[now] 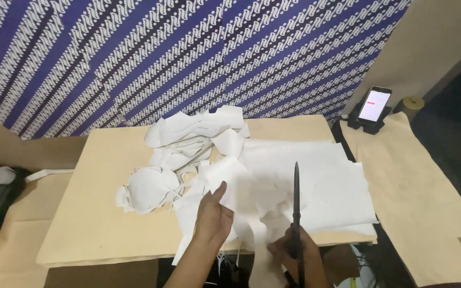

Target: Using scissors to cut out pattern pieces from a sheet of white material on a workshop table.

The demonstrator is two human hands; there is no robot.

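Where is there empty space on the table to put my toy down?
The bare tan board left of the paper scraps is free. The middle is crowded with white sheets, the left hand and scissors.

Paper scraps (182,154) crowd the board's (97,213) middle; its left side lies open.

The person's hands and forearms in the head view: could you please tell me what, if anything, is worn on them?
Both are bare. The left hand and its forearm show no sleeve, glove, watch or ring up to the picture's lower edge. The right hand is likewise ungloved, with no sleeve in view; it is dim and partly hidden, so small jewellery cannot be ruled out.
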